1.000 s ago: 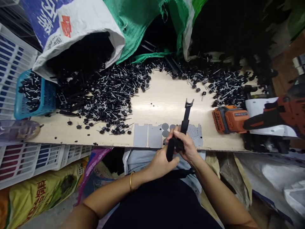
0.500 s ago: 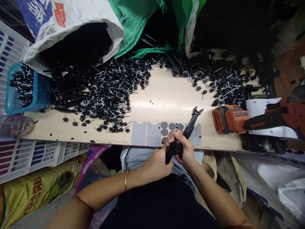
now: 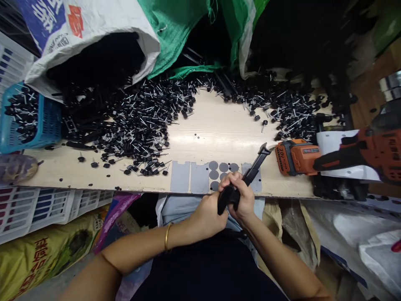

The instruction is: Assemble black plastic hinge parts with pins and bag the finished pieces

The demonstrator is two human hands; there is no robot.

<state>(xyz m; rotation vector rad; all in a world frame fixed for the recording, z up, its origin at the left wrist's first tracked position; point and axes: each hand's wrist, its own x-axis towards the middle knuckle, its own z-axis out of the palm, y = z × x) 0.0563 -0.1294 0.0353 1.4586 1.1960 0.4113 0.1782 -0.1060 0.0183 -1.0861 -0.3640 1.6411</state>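
My left hand (image 3: 208, 217), with a gold bangle on its wrist, is closed around the lower end of a black plastic bracket-like part (image 3: 253, 169). My right hand (image 3: 242, 198) wraps the same part just above, the fingers of both hands meeting near the table's front edge. The part's long arm points up and to the right and ends in a small forked tip. Its middle is hidden by my fingers. Behind my hands lie grey flat sheets (image 3: 199, 177) and several grey discs (image 3: 223, 167).
Black knobs with metal pins (image 3: 140, 121) are heaped on the wooden table (image 3: 216, 125). An orange cordless drill (image 3: 372, 152) lies at the right. A blue basket (image 3: 50, 125) of knobs stands at the left. White (image 3: 109, 16) and green sacks (image 3: 175, 33) line the back.
The black part's forked tip has swung slightly to the right and down. Both hands keep their hold on it. The whole view has shifted a little.
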